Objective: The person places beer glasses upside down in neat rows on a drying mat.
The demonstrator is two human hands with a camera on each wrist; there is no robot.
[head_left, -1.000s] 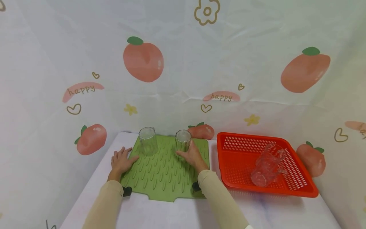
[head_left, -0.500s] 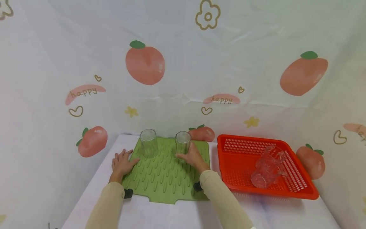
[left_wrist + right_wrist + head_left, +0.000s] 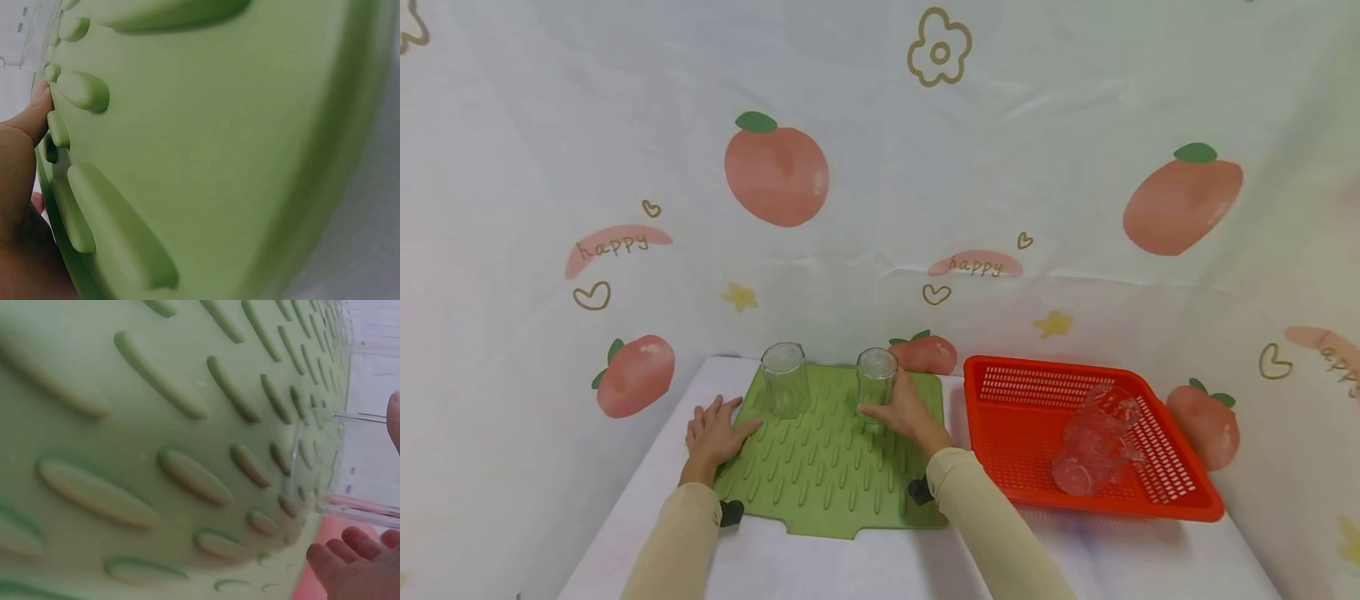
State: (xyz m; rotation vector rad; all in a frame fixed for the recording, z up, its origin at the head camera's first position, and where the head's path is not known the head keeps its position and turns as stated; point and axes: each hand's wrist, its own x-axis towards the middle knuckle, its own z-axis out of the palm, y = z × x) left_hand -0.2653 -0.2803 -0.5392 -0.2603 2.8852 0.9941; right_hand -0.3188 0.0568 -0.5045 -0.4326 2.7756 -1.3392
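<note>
Below the fingers of the left hand (image 3: 718, 437) and right hand (image 3: 910, 410), a pale surface (image 3: 820, 575) carries a red basket (image 3: 1112, 507) and a green mat (image 3: 827, 467).
Right of the right fingers, the basket holds jumbled clear glassware (image 3: 1093, 446); the left fingers lie loose and spread at the mat's edge. Ahead and rightward of them stands the left glass (image 3: 786, 387), while the right fingers curl round the right glass (image 3: 874, 379), upright on the mat, how firmly unclear. A tip-over looks the likeliest mishap, should the thumb snag that glass or the left fingers shift the mat.
</note>
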